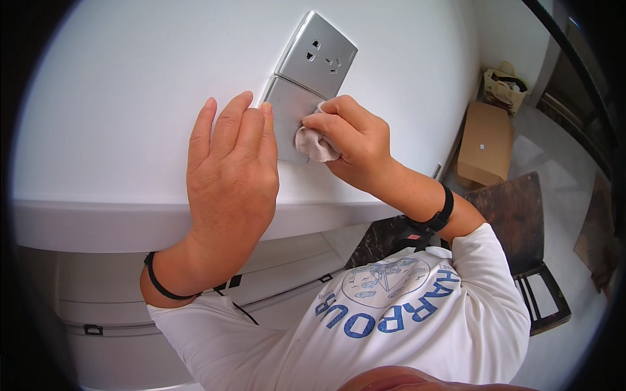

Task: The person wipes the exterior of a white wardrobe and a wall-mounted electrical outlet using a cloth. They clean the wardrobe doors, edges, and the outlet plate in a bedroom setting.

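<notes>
A crumpled pale cloth (317, 142) is pinched in my right hand (363, 141) and lies against a silver-grey wall switch plate (288, 110). Directly above, a matching electrical socket plate (320, 56) with two-pin and three-pin holes adjoins it on the white wall (146, 97). My left hand (234, 161) is spread with its back towards me. Its index finger rests along the left edge of the switch plate, and the other fingers lie against the wall. Part of the switch plate's right side is hidden by the cloth and my right fingers.
Beneath the wall runs a rounded white ledge (98, 226), over white drawers (112, 352) with dark handles. To the right stand a dark wooden chair (516, 220), a cardboard box (486, 141) and a cloth tote bag (504, 93) on the grey floor. A dark marbled surface (374, 239) shows below my right forearm.
</notes>
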Demonstrator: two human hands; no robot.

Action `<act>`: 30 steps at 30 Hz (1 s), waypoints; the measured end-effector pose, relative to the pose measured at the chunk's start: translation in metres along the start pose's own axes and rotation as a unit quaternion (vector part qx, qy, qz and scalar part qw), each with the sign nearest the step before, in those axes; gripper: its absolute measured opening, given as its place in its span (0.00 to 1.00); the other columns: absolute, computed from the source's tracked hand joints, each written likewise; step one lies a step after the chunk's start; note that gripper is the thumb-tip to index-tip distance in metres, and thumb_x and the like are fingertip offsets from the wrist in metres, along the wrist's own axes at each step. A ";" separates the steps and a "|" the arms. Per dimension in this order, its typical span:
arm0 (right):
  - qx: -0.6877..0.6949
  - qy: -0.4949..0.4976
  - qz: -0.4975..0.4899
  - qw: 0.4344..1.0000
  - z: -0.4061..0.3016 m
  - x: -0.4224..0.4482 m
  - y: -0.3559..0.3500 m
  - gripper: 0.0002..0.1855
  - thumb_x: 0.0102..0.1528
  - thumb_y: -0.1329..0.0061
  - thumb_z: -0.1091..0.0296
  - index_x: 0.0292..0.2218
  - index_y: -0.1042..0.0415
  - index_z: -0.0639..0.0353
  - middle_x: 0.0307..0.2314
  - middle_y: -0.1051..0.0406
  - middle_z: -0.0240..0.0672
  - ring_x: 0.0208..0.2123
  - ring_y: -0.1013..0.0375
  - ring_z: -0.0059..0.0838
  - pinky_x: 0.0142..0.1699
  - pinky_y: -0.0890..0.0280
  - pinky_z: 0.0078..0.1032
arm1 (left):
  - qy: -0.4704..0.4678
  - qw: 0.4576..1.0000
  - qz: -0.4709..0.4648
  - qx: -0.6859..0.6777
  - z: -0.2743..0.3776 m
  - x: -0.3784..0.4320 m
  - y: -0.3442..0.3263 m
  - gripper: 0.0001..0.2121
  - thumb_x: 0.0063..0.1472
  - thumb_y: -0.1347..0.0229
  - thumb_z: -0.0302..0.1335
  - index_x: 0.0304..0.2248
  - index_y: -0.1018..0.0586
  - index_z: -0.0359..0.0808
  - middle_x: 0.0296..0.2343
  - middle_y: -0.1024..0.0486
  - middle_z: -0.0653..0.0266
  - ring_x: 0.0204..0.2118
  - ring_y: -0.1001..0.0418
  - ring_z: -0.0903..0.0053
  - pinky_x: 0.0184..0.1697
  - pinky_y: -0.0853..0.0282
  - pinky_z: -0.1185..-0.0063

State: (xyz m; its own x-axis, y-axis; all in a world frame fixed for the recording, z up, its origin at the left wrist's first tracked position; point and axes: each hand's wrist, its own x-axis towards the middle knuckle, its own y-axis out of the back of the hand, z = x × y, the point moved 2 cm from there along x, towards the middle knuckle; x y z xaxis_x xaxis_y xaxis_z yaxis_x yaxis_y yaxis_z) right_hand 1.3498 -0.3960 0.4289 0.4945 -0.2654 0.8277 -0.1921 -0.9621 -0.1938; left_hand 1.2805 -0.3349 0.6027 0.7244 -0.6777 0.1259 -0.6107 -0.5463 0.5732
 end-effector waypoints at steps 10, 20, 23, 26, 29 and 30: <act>0.027 -0.002 0.023 0.999 0.004 -0.005 0.000 0.17 0.37 0.37 0.79 0.32 0.25 0.57 0.27 0.29 0.32 0.22 0.27 0.27 0.23 0.33 0.22 | 0.009 1.000 0.005 0.000 0.000 0.001 -0.002 0.09 0.53 0.43 0.18 0.34 0.19 0.24 0.29 0.26 0.60 0.44 0.26 0.69 0.55 0.34 0.66; 0.074 -0.046 0.018 0.996 0.004 -0.028 0.013 0.19 0.39 0.36 0.80 0.35 0.25 0.58 0.30 0.28 0.34 0.27 0.24 0.29 0.28 0.29 0.22 | 0.002 1.000 0.004 -0.001 0.001 0.001 -0.001 0.09 0.53 0.43 0.18 0.35 0.19 0.24 0.30 0.26 0.59 0.44 0.26 0.68 0.56 0.34 0.66; 0.045 -0.027 0.037 0.998 0.012 -0.017 0.006 0.20 0.40 0.36 0.79 0.36 0.25 0.58 0.30 0.27 0.35 0.27 0.24 0.30 0.29 0.28 0.22 | 0.001 1.000 0.000 -0.007 0.001 0.000 -0.001 0.09 0.53 0.44 0.18 0.35 0.19 0.23 0.30 0.25 0.59 0.44 0.26 0.68 0.56 0.34 0.66; 0.030 -0.046 0.067 0.996 0.016 -0.009 0.001 0.21 0.40 0.36 0.79 0.37 0.27 0.58 0.30 0.27 0.36 0.28 0.24 0.32 0.30 0.28 0.23 | -0.001 1.000 -0.003 -0.002 0.000 0.000 -0.001 0.09 0.52 0.44 0.18 0.35 0.19 0.23 0.30 0.25 0.58 0.44 0.26 0.68 0.56 0.35 0.66; 0.047 -0.019 0.067 0.996 0.010 -0.013 -0.001 0.22 0.41 0.34 0.76 0.39 0.28 0.58 0.31 0.25 0.36 0.31 0.23 0.34 0.33 0.26 0.25 | -0.007 1.000 -0.003 -0.001 0.000 0.000 -0.001 0.10 0.52 0.44 0.18 0.35 0.19 0.23 0.30 0.25 0.58 0.44 0.26 0.68 0.56 0.35 0.66; 0.072 -0.041 0.049 0.995 0.009 -0.016 -0.002 0.22 0.41 0.35 0.77 0.38 0.29 0.58 0.31 0.25 0.36 0.31 0.23 0.34 0.33 0.26 0.25 | -0.007 1.000 -0.002 -0.001 0.000 0.000 -0.002 0.10 0.52 0.44 0.18 0.35 0.19 0.23 0.30 0.25 0.58 0.44 0.26 0.68 0.56 0.34 0.66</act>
State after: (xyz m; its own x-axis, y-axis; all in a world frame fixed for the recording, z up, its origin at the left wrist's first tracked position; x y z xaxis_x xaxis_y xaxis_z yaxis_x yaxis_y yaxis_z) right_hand 1.3493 -0.3898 0.4113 0.5477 -0.3564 0.7570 -0.1226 -0.9292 -0.3487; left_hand 1.2812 -0.3338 0.6019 0.7227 -0.6820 0.1122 -0.6069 -0.5486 0.5751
